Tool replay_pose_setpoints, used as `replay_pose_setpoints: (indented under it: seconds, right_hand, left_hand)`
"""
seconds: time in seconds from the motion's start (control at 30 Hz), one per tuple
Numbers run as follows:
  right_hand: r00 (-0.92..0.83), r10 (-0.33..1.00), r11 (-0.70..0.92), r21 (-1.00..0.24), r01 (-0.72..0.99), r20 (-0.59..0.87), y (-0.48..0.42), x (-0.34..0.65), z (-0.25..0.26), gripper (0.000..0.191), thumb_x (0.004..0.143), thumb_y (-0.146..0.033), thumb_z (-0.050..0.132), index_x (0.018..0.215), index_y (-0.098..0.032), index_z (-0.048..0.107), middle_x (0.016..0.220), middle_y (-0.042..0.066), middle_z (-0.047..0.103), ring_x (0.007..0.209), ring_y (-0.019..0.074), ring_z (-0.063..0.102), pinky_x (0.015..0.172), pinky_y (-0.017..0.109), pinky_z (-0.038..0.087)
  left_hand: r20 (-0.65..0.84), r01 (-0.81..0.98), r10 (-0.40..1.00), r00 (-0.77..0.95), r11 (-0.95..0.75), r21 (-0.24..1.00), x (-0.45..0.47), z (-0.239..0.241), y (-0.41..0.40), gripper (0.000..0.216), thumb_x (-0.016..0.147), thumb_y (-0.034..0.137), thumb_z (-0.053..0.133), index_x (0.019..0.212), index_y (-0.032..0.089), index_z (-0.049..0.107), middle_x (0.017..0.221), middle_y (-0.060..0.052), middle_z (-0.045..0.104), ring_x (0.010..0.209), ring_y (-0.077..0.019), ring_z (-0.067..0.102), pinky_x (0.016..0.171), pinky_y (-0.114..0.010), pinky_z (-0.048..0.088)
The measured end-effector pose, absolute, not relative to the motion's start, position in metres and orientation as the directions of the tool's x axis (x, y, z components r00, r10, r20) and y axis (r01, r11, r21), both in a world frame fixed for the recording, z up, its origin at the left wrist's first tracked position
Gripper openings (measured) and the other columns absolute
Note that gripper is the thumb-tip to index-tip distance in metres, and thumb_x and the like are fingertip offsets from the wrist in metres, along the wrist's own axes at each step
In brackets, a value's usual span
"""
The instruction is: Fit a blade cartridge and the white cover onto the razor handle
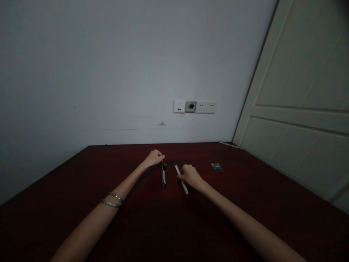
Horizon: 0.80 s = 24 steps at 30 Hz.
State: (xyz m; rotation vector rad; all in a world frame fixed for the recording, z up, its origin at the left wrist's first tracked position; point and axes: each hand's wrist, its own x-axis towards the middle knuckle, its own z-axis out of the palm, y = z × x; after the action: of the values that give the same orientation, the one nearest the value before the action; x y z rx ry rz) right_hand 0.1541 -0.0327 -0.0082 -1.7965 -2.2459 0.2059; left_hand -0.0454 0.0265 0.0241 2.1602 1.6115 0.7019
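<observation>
Just beyond a slim grey-and-black handled tool [164,177], my left hand [155,158] is closed with thumb and fingertips together. The tool has a dark angled head and looks like a razor, lying lengthwise on the table. Whether the fingertips hold something small or touch that head is too dim to tell. My right hand [191,175] pinches a flat white stick [184,186] around its middle. This stick has a dark far tip and a small hole in its near end, and it slants toward the lower right.
A small clear packet with teal contents [217,167] lies right of my right hand on the dark red table [152,225]. Behind the table stands a white wall with sockets [201,107]. A pale panelled door [294,120] borders the right side.
</observation>
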Motion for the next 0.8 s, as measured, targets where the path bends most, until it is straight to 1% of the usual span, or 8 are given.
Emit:
replay_pose_setpoints:
  seconds: [0.27, 0.4, 0.47, 0.6, 0.63, 0.7, 0.73, 0.8]
  right_hand:
    - [-0.22, 0.969, 0.244, -0.269, 0.932, 0.114, -0.03, 0.151, -0.009, 0.02, 0.07, -0.032, 0.064, 0.077, -0.013, 0.067, 0.083, 0.012, 0.069, 0.079, 0.0237, 0.065, 0.063, 0.025, 0.042]
    - [-0.213, 0.97, 0.237, -0.273, 0.932, 0.117, -0.031, 0.155, -0.007, 0.029, 0.07, -0.041, 0.063, 0.078, -0.014, 0.068, 0.084, 0.013, 0.069, 0.081, 0.0246, 0.065, 0.064, 0.026, 0.043]
    - [-0.211, 0.969, 0.24, -0.288, 0.927, 0.128, -0.028, 0.166, -0.004, 0.032, 0.072, -0.045, 0.061, 0.081, -0.016, 0.069, 0.085, 0.011, 0.07, 0.083, 0.0244, 0.065, 0.066, 0.026, 0.043]
    - [-0.24, 0.944, 0.307, -0.339, 0.889, 0.226, -0.012, 0.217, 0.004, 0.028, 0.075, -0.04, 0.058, 0.091, -0.02, 0.07, 0.086, 0.007, 0.071, 0.083, 0.0223, 0.065, 0.072, 0.027, 0.046]
    - [-0.254, 0.931, 0.336, -0.344, 0.877, 0.264, -0.006, 0.234, 0.005, 0.027, 0.076, -0.036, 0.058, 0.093, -0.019, 0.069, 0.088, 0.007, 0.071, 0.084, 0.0217, 0.065, 0.075, 0.027, 0.046]
    - [-0.275, 0.898, 0.392, -0.341, 0.854, 0.343, 0.005, 0.274, 0.005, 0.028, 0.076, -0.03, 0.058, 0.098, -0.017, 0.068, 0.1, 0.009, 0.069, 0.094, 0.0215, 0.063, 0.083, 0.027, 0.045]
    - [-0.263, 0.889, 0.394, -0.331, 0.858, 0.375, 0.011, 0.293, 0.003, 0.03, 0.075, -0.029, 0.058, 0.1, -0.016, 0.067, 0.104, 0.01, 0.067, 0.099, 0.0221, 0.061, 0.086, 0.028, 0.044]
    - [-0.206, 0.889, 0.343, -0.296, 0.891, 0.41, 0.019, 0.331, -0.003, 0.031, 0.076, -0.029, 0.057, 0.101, -0.015, 0.067, 0.107, 0.011, 0.066, 0.105, 0.0234, 0.058, 0.09, 0.03, 0.043]
  left_hand:
    - [0.188, 0.776, 0.956, 0.223, -0.291, 0.56, -0.045, 0.021, 0.027, 0.033, 0.07, 0.034, 0.044, 0.051, 0.013, 0.06, 0.049, -0.002, 0.053, 0.053, -0.0138, 0.05, 0.053, -0.024, 0.032]
    - [0.188, 0.775, 0.956, 0.224, -0.292, 0.56, -0.044, 0.021, 0.026, 0.032, 0.07, 0.034, 0.045, 0.052, 0.013, 0.06, 0.048, -0.001, 0.051, 0.051, -0.0134, 0.048, 0.052, -0.025, 0.031]
    - [0.192, 0.776, 0.956, 0.222, -0.293, 0.558, -0.044, 0.021, 0.024, 0.033, 0.071, 0.035, 0.045, 0.052, 0.013, 0.06, 0.047, -0.001, 0.05, 0.05, -0.0132, 0.048, 0.052, -0.025, 0.031]
    - [0.216, 0.781, 0.955, 0.204, -0.292, 0.552, -0.04, 0.021, 0.023, 0.035, 0.074, 0.036, 0.044, 0.055, 0.013, 0.062, 0.049, -0.001, 0.052, 0.052, -0.0134, 0.049, 0.054, -0.024, 0.033]
    - [0.224, 0.781, 0.954, 0.199, -0.293, 0.551, -0.038, 0.021, 0.023, 0.036, 0.075, 0.037, 0.043, 0.057, 0.013, 0.062, 0.05, -0.001, 0.053, 0.053, -0.0138, 0.05, 0.054, -0.024, 0.033]
    - [0.254, 0.777, 0.947, 0.196, -0.308, 0.549, -0.031, 0.021, 0.021, 0.036, 0.076, 0.04, 0.044, 0.062, 0.014, 0.064, 0.057, -0.003, 0.058, 0.059, -0.0148, 0.053, 0.056, -0.024, 0.035]
    - [0.272, 0.773, 0.941, 0.201, -0.323, 0.547, -0.026, 0.02, 0.02, 0.035, 0.076, 0.041, 0.045, 0.065, 0.014, 0.065, 0.061, -0.003, 0.06, 0.062, -0.0154, 0.055, 0.057, -0.024, 0.036]
    - [0.304, 0.76, 0.925, 0.226, -0.363, 0.539, -0.011, 0.019, 0.017, 0.032, 0.074, 0.043, 0.049, 0.071, 0.015, 0.065, 0.068, -0.005, 0.063, 0.066, -0.0164, 0.057, 0.058, -0.024, 0.038]
